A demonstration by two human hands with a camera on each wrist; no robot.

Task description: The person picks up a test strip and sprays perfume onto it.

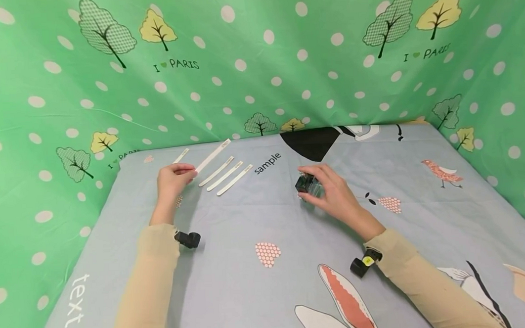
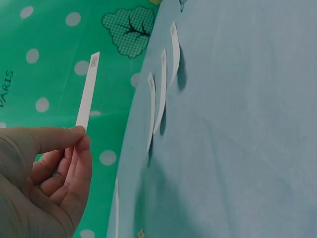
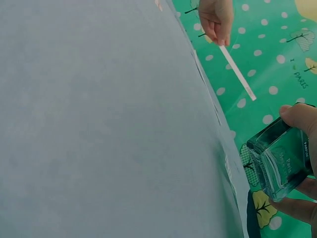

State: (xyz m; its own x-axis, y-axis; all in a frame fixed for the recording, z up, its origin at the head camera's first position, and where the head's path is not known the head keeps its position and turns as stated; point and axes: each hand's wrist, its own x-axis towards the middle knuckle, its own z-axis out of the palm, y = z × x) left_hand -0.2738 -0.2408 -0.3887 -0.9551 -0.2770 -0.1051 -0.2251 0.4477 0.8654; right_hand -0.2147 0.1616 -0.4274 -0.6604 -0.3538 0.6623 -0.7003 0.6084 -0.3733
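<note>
a narrow paper strip (image 1: 213, 155) is pinched between thumb and fingers by the left hand (image 1: 173, 181), its printed end pointing away, clear of the tabletop (image 1: 224, 285). by the right hand (image 1: 332, 187), a glass bottle (image 3: 283, 164) is gripped across opposite sides, thumb on one and fingers on the other, and is held above the tabletop. three loose strips (image 1: 224, 176) are laid side by side between the hands. the strip should be very light and easily bent, so it is best taken by its plain end, with little pressure. the bottle is likely dense, hard and slippery, and could be chipped if dropped; it is best held by its flat sides, as now.
</note>
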